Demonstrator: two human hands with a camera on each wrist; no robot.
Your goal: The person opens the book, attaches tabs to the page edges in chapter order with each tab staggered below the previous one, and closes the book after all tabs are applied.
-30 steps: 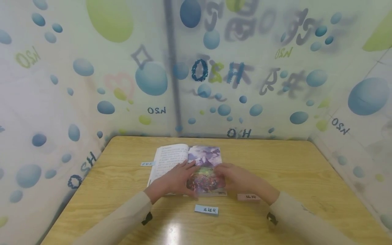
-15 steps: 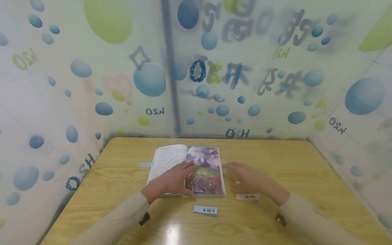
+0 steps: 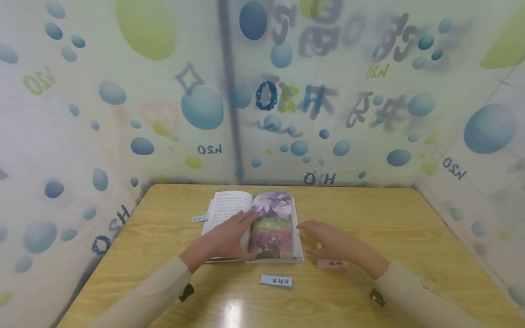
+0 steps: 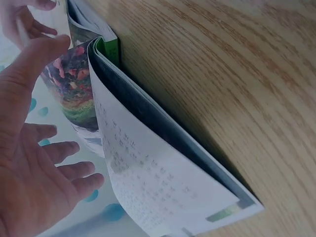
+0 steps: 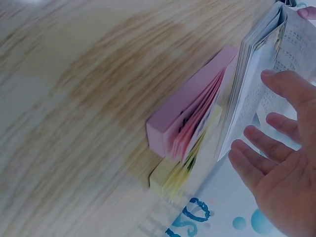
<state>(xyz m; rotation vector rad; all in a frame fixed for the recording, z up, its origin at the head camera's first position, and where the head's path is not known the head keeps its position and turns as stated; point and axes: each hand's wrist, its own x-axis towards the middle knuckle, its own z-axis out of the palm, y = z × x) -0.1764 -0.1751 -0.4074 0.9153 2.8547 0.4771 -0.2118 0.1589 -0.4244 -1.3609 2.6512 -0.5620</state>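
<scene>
Loosely spread, well apart, left hand (image 3: 225, 237) over open book (image 3: 274, 228), right hand (image 3: 334, 240) seemingly beside it.

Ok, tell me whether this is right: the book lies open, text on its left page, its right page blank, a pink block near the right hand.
Not quite: its right page isn't blank; the head view shows a colourful picture there. The book does lie open, text on its left page, a pink block near the right hand.

a book (image 3: 271, 234) lies on the table (image 3: 369, 209), behind a slip (image 3: 276, 281), left of a pad (image 3: 334, 263).
</scene>
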